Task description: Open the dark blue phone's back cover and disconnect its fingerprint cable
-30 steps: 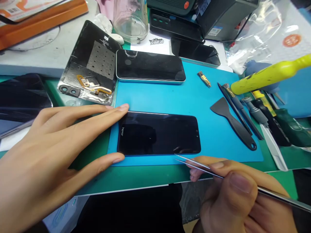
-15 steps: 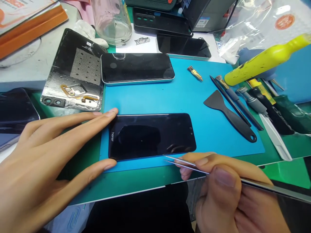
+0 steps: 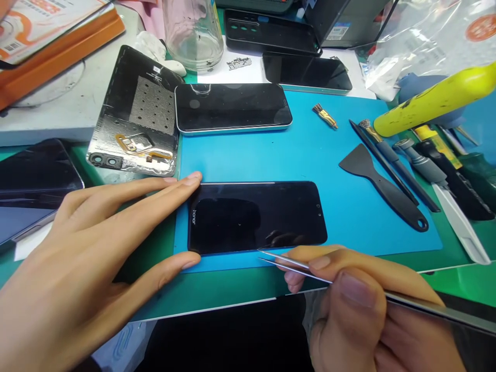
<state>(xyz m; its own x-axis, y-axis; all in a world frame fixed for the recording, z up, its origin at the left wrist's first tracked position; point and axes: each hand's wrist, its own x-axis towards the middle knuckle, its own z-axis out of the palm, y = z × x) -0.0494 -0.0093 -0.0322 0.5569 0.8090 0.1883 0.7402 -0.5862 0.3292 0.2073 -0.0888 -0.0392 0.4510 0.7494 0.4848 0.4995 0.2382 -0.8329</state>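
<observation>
A black phone [image 3: 284, 214] marked "honor" lies screen up, lengthwise, on the blue mat [image 3: 240, 160]. My left hand [image 3: 104, 248] steadies its left end, index fingertip at the far corner and thumb at the near one. My right hand [image 3: 360, 294] grips metal tweezers [image 3: 437, 309] between thumb and fingers. Their two tips are slightly apart, beside the phone's near long edge; whether one touches it I cannot tell. Nothing shows between the tips.
Behind lies another phone [image 3: 232, 108], with an opened phone back [image 3: 155, 106] to its left. A black scraper [image 3: 382, 194], a small brush [image 3: 324, 115] and a yellow bottle [image 3: 430, 101] occupy the right. A glass jar [image 3: 194, 41] stands at the back.
The view has shifted, so the phone and the bench things appear farther right. The tweezer tips now sit farther left along the phone's near edge. My left hand keeps its place on the phone.
</observation>
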